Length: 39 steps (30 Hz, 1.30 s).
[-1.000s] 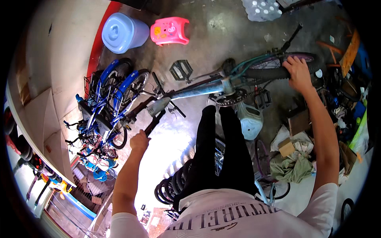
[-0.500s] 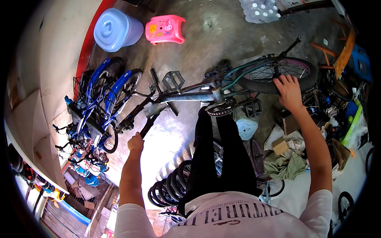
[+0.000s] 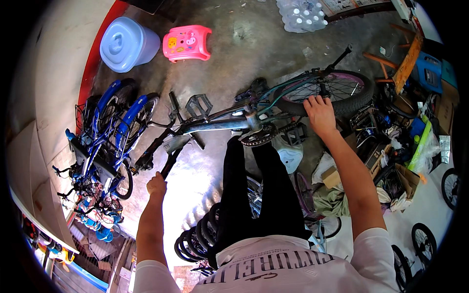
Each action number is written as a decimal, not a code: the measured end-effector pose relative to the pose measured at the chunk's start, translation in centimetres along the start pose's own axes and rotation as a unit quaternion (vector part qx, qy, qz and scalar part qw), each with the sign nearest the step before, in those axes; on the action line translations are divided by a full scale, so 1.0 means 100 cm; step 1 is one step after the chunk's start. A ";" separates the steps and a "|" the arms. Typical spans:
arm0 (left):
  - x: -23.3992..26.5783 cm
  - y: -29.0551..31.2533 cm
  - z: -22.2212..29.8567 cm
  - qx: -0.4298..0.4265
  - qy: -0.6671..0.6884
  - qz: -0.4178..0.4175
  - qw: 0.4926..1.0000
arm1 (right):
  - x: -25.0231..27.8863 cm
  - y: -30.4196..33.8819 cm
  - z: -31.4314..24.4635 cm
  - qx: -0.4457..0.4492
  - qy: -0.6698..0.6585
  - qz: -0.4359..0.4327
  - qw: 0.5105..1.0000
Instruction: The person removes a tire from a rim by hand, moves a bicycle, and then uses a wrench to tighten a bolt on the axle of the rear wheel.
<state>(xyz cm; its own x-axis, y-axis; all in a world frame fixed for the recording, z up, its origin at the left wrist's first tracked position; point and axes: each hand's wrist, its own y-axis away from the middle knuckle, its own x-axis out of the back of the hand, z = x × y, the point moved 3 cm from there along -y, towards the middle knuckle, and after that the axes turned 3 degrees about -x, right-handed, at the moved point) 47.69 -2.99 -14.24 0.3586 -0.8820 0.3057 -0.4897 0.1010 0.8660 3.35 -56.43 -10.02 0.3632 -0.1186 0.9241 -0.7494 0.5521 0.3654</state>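
Observation:
A bicycle frame without a front wheel lies across the view, its far-right end carrying a rear wheel with a purple rim and black tyre. My left hand is closed around the end of its black handlebar at the left. On the near side of the tyre, my right hand has its fingers curled over the rubber, near the hub. The chainring and a black pedal show around the middle of the frame. How the bicycle is supported is hidden.
Blue bicycles crowd the left side. A lidded blue bucket and a pink stool stand on the far floor, with bottled water beyond. Boxes, cloth and parts clutter the right. Several tyres stand near my legs.
The whole view has shifted, so the scene sits further left. My right hand has moved left along the tyre, past the hub. My left hand keeps its hold on the handlebar.

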 end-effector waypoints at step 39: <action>-0.151 0.186 0.590 0.124 0.399 -0.127 0.900 | -0.314 0.108 0.165 0.359 -0.351 -0.403 0.766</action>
<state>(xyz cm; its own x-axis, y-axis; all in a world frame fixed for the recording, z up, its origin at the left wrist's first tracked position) -13.67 -14.91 -26.12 0.8922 -0.2410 0.3819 -0.4373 -0.2499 0.8639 -25.29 -60.29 -33.26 0.6694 -0.7350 0.1078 -0.6414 -0.4987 0.5829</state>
